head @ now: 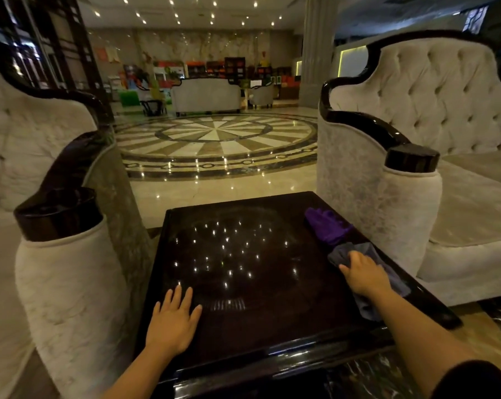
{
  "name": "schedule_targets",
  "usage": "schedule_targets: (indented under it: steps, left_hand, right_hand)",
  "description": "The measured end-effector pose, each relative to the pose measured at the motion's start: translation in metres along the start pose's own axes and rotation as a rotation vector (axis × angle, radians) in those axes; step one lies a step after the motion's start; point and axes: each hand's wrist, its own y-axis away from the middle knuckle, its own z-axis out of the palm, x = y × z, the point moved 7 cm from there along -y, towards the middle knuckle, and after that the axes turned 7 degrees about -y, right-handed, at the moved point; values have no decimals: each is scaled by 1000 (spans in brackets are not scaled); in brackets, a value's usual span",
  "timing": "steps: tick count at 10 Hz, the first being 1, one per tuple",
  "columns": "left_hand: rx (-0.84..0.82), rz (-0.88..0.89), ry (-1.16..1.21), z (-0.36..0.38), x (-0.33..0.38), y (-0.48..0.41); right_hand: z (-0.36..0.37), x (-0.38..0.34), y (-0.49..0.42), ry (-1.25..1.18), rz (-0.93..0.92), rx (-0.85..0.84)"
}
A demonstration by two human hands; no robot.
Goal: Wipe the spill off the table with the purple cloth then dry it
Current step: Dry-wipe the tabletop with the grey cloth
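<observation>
From the head camera, the left hand (173, 321) lay flat and open on the dark table (252, 283), fingers spread. The right hand (363, 276) pressed down on a grey cloth (347, 250) near the table's right edge. The purple cloth (327, 224) lay just beyond that hand, touching the grey one.

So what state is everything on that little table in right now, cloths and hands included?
Dark glossy square table: faint smeary streaks, reflecting ceiling lights.
Crumpled purple cloth: lying loose at the far right edge, untouched.
Grey cloth: spread along the right edge, under the right hand.
Right hand: pressing on the grey cloth.
Left hand: flat, fingers spread, empty.
</observation>
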Motion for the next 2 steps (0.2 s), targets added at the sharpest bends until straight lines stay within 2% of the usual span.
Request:
schedule_targets:
  steps: [1, 2]
  left_hand:
    - [-13, 9, 5, -6, 9, -2]
    - [31, 109, 25, -25, 16, -7]
  right_hand:
    - [-15, 1, 6, 23, 60, -124]
    - [-56, -13, 35, 64, 88, -35]
